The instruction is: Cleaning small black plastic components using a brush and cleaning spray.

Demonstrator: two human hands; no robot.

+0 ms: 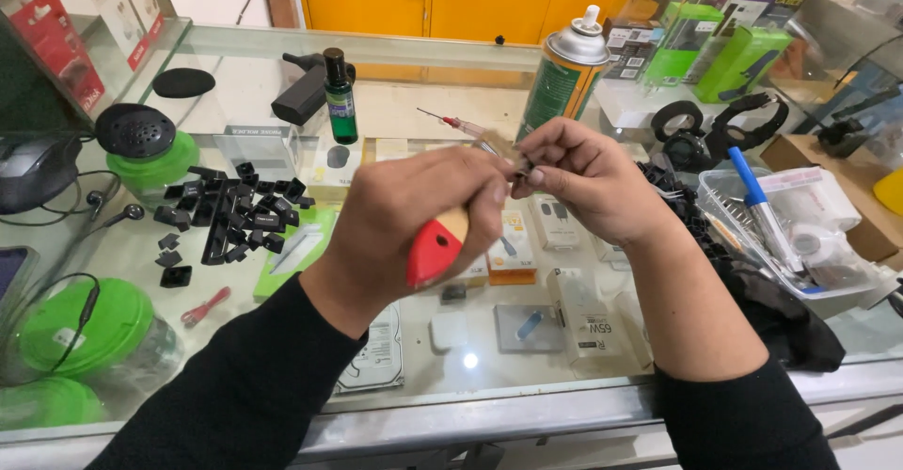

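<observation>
My left hand [414, 221] is closed around a tool with a wooden handle and a red end [435, 249], held above the glass counter [527, 376]. My right hand [583, 178] pinches the tool's front tip between thumb and fingers, right against the left hand. What sits at that tip is hidden by the fingers. A thin syringe with a red hub [451, 123] lies just behind both hands. Both arms wear black sleeves.
A pile of black keyboard keys [230, 214] lies left. A small green bottle [340, 98] and a spray can [564, 70] stand behind. A clear tray with a blue-handled tool [752, 188] is right, headphones [724, 127] beyond. Green round lids [89, 324] sit front left.
</observation>
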